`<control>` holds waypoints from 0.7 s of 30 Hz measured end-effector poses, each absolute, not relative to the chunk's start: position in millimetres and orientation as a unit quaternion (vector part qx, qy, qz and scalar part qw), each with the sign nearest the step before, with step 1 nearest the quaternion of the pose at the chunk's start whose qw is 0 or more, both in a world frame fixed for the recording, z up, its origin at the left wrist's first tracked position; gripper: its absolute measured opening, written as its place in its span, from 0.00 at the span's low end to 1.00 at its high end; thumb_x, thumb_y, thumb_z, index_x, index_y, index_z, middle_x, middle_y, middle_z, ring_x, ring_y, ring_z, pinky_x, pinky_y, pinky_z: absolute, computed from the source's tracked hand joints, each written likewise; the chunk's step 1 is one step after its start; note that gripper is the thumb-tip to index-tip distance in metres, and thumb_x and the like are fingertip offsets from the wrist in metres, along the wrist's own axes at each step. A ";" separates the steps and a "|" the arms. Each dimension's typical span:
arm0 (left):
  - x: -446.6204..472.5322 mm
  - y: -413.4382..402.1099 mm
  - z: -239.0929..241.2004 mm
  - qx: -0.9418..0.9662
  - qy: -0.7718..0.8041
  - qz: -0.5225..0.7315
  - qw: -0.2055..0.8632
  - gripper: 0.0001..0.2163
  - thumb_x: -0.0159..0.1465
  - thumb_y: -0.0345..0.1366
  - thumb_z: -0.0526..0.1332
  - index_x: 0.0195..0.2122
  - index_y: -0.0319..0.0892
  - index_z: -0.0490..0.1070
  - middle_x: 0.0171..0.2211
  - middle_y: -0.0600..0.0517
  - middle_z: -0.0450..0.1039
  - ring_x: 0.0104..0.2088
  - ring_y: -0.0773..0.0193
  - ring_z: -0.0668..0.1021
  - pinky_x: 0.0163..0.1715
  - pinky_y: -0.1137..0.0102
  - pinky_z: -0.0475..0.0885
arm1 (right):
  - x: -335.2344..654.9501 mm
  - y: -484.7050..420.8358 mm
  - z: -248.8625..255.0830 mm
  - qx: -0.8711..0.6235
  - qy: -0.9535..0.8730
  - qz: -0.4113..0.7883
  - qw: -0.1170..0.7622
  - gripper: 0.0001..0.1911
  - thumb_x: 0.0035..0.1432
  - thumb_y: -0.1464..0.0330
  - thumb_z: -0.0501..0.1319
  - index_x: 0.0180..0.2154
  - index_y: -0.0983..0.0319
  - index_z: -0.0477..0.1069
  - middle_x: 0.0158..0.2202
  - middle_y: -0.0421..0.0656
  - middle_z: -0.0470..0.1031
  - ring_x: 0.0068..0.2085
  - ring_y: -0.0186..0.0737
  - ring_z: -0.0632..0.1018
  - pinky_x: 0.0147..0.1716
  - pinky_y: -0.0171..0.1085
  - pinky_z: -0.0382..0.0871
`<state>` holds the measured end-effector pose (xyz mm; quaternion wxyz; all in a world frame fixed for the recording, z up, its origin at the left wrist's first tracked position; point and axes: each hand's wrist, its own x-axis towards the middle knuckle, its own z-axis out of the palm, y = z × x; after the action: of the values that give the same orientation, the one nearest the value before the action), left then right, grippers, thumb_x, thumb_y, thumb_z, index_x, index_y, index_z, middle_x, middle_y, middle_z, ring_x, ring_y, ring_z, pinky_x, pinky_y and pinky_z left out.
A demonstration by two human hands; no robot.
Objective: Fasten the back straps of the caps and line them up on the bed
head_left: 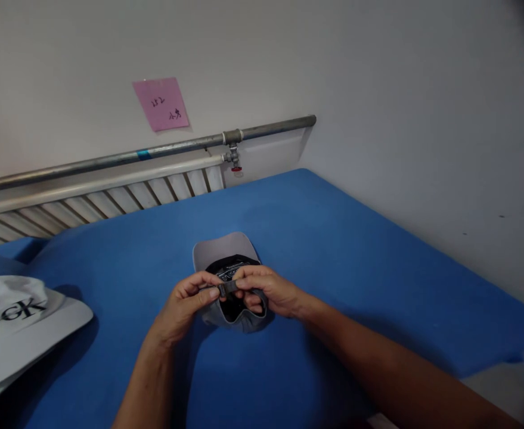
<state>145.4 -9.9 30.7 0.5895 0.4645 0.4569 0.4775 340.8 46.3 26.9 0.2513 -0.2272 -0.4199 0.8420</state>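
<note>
A grey cap (224, 249) lies upside down on the blue table cover (333, 250), brim pointing away from me, dark lining showing. My left hand (185, 305) and my right hand (268, 290) meet at the cap's rear edge. Both pinch the dark back strap (228, 288) between thumb and fingers, one from each side. The strap runs across the opening at the back of the cap.
A white bucket hat (18, 325) with black letters sits at the left edge. Behind the table run a radiator (109, 199) and a metal pipe (176, 146) with a red valve. A pink note (160, 102) hangs on the wall. A wall closes the right side.
</note>
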 end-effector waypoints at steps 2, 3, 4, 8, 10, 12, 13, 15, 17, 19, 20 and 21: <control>147.1 -9.9 31.8 0.467 0.459 0.477 0.587 0.06 0.54 0.37 0.69 0.32 0.42 0.77 0.26 0.55 0.77 0.28 0.70 0.75 0.32 0.76 0.69 | 340.3 46.3 26.4 -0.225 -0.413 0.848 0.246 0.08 0.48 0.68 0.65 0.27 0.64 0.66 0.23 0.36 0.69 0.16 0.22 0.61 0.13 0.25 0.55; 148.0 -9.9 32.4 0.467 0.459 0.477 0.586 0.06 0.54 0.37 0.69 0.31 0.42 0.77 0.26 0.55 0.77 0.28 0.70 0.75 0.32 0.76 0.68 | 340.1 46.3 26.3 -0.227 -0.411 0.849 0.243 0.08 0.47 0.68 0.65 0.27 0.64 0.66 0.23 0.36 0.68 0.16 0.22 0.61 0.13 0.25 0.54; 148.8 -9.9 32.9 0.466 0.457 0.478 0.588 0.06 0.54 0.37 0.70 0.31 0.43 0.77 0.26 0.55 0.77 0.28 0.69 0.75 0.31 0.75 0.68 | 339.9 46.3 26.2 -0.228 -0.412 0.849 0.240 0.08 0.47 0.68 0.65 0.27 0.64 0.66 0.23 0.36 0.68 0.16 0.22 0.61 0.13 0.25 0.54; 150.6 -9.4 33.4 0.463 0.455 0.478 0.592 0.07 0.53 0.37 0.70 0.32 0.42 0.76 0.26 0.55 0.77 0.28 0.69 0.76 0.31 0.75 0.69 | 340.0 46.7 25.9 -0.235 -0.425 0.844 0.227 0.07 0.47 0.68 0.64 0.27 0.64 0.67 0.22 0.35 0.68 0.16 0.22 0.61 0.13 0.25 0.55; 150.4 -9.2 32.8 0.461 0.458 0.474 0.594 0.07 0.54 0.37 0.69 0.32 0.42 0.76 0.26 0.54 0.77 0.28 0.69 0.76 0.31 0.75 0.68 | 340.4 47.4 25.7 -0.235 -0.434 0.842 0.218 0.07 0.48 0.68 0.64 0.27 0.64 0.67 0.22 0.35 0.68 0.16 0.22 0.61 0.13 0.25 0.55; 150.1 -9.0 32.1 0.458 0.460 0.471 0.597 0.08 0.53 0.37 0.70 0.33 0.42 0.76 0.26 0.54 0.77 0.28 0.69 0.76 0.31 0.75 0.69 | 340.5 47.9 25.2 -0.233 -0.440 0.841 0.211 0.07 0.47 0.68 0.64 0.28 0.64 0.68 0.22 0.35 0.68 0.16 0.22 0.61 0.13 0.25 0.55; 150.1 -8.9 31.9 0.458 0.459 0.470 0.599 0.08 0.53 0.37 0.70 0.33 0.42 0.76 0.26 0.54 0.77 0.28 0.68 0.76 0.31 0.75 0.69 | 340.3 48.0 24.9 -0.233 -0.442 0.840 0.211 0.07 0.47 0.68 0.64 0.28 0.64 0.68 0.22 0.35 0.68 0.16 0.22 0.61 0.13 0.25 0.56; 150.5 -8.7 31.8 0.464 0.457 0.465 0.600 0.08 0.53 0.37 0.70 0.33 0.42 0.77 0.26 0.54 0.77 0.28 0.68 0.77 0.32 0.74 0.69 | 339.5 47.5 24.4 -0.233 -0.445 0.837 0.214 0.07 0.47 0.68 0.64 0.27 0.64 0.68 0.22 0.35 0.68 0.16 0.22 0.62 0.13 0.25 0.56; 151.3 -8.5 32.0 0.472 0.456 0.455 0.602 0.07 0.54 0.37 0.70 0.33 0.42 0.77 0.27 0.54 0.78 0.30 0.69 0.77 0.33 0.75 0.69 | 338.5 46.5 24.6 -0.234 -0.451 0.833 0.218 0.07 0.47 0.68 0.64 0.27 0.64 0.68 0.23 0.35 0.69 0.16 0.22 0.62 0.13 0.26 0.56; 151.9 -8.2 32.0 0.476 0.458 0.447 0.603 0.07 0.54 0.37 0.69 0.33 0.43 0.77 0.29 0.54 0.78 0.31 0.68 0.77 0.34 0.75 0.69 | 338.6 45.7 26.1 -0.234 -0.469 0.822 0.223 0.07 0.48 0.67 0.63 0.27 0.64 0.69 0.23 0.36 0.69 0.16 0.22 0.62 0.13 0.26 0.56; 152.0 -8.1 32.0 0.474 0.460 0.448 0.602 0.07 0.54 0.37 0.69 0.33 0.42 0.77 0.29 0.53 0.78 0.31 0.68 0.77 0.34 0.75 0.69 | 339.3 45.7 27.4 -0.235 -0.485 0.810 0.231 0.07 0.49 0.67 0.62 0.28 0.64 0.69 0.24 0.36 0.69 0.16 0.23 0.63 0.14 0.27 0.57; 151.9 -8.0 31.9 0.472 0.462 0.453 0.599 0.07 0.54 0.37 0.69 0.33 0.42 0.76 0.29 0.53 0.78 0.31 0.67 0.77 0.34 0.74 0.69 | 340.5 46.0 28.9 -0.237 -0.503 0.796 0.240 0.07 0.50 0.67 0.62 0.28 0.64 0.70 0.24 0.36 0.70 0.17 0.24 0.64 0.15 0.27 0.58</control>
<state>151.9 -8.0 31.9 0.5986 0.4724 0.4623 0.4525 340.5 46.0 28.9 0.2402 -0.2368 -0.5031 0.7957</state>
